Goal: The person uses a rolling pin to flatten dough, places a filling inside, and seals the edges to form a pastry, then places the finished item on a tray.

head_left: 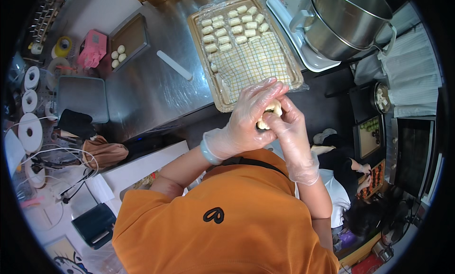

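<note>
Both of my hands wear clear plastic gloves and meet in front of my chest. My left hand (251, 114) cups a pale piece of dough (274, 108) in its palm and curled fingers. My right hand (290, 125) closes on the same dough, its thumb pressed into the middle. A bit of dark green filling shows in the dough's opening. Just beyond my fingers is a tray (220, 99) lined with plastic film. Rows of short cut dough pieces (236, 29) lie on it, partly covered by a checked cloth (253, 61).
A white rolling pin (174, 65) lies on the steel table (159, 91). Farther left, a smaller tray (135, 35) holds several round dough balls (118, 56). Large steel bowls (339, 25) stand on a white appliance at the right. A co-worker (348, 184) handles a tray of dark items at the lower right.
</note>
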Action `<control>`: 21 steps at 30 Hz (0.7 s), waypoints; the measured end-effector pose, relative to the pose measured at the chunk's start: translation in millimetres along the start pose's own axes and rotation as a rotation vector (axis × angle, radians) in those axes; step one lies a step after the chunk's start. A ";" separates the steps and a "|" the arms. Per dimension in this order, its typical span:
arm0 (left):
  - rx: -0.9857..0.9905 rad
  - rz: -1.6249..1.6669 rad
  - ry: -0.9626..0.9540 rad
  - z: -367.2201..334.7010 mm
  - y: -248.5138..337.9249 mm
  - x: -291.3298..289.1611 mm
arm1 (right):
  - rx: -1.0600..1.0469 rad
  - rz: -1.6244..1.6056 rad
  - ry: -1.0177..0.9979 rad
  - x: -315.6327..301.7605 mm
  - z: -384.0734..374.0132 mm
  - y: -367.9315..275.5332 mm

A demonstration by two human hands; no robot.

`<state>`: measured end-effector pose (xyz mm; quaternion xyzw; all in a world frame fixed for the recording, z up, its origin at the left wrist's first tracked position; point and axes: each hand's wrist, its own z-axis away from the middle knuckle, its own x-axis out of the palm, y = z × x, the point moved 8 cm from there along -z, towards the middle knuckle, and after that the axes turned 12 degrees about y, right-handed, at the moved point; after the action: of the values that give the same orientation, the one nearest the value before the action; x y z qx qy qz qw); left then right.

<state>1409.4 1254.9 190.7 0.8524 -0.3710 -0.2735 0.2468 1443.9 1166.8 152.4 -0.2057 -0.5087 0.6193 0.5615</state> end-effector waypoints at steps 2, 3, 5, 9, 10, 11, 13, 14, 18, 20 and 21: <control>-0.001 0.054 -0.062 -4.6 1.8 -4.7 | 0.044 0.030 -0.025 -0.1 1.7 -6.9; -0.003 0.080 -0.095 -7.1 2.7 -5.5 | 0.000 0.100 -0.036 0.2 2.7 -7.8; 0.048 0.064 -0.136 -9.5 4.5 -2.6 | -0.092 0.238 -0.063 2.8 3.7 -7.8; 0.074 0.039 -0.089 -3.1 -2.2 -0.3 | -0.032 0.162 0.033 1.6 2.2 6.1; 0.085 0.015 -0.076 0.1 -5.5 0.3 | 0.012 0.123 0.048 0.9 0.0 11.5; 0.095 -0.004 -0.064 3.7 -8.1 2.2 | 0.055 0.086 0.070 -0.8 -2.3 16.5; 0.096 -0.049 -0.004 11.7 -13.5 5.8 | 0.080 0.053 0.081 -3.6 -7.5 25.0; 0.097 -0.070 0.026 13.4 -15.1 6.6 | 0.060 0.059 0.073 -6.1 -11.4 27.9; -0.027 0.013 -0.044 11.7 -20.2 10.3 | 0.059 0.081 0.100 -10.1 -12.2 12.4; -0.155 0.175 -0.022 4.9 -16.8 2.2 | 0.015 0.147 0.070 -13.7 -14.7 4.2; -0.140 0.113 -0.098 3.2 -15.8 2.3 | -0.018 0.191 0.042 -12.9 -14.9 -0.2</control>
<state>1416.5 1262.0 177.8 0.7964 -0.4101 -0.3258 0.3024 1459.9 1161.0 142.5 -0.2712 -0.4806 0.6608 0.5087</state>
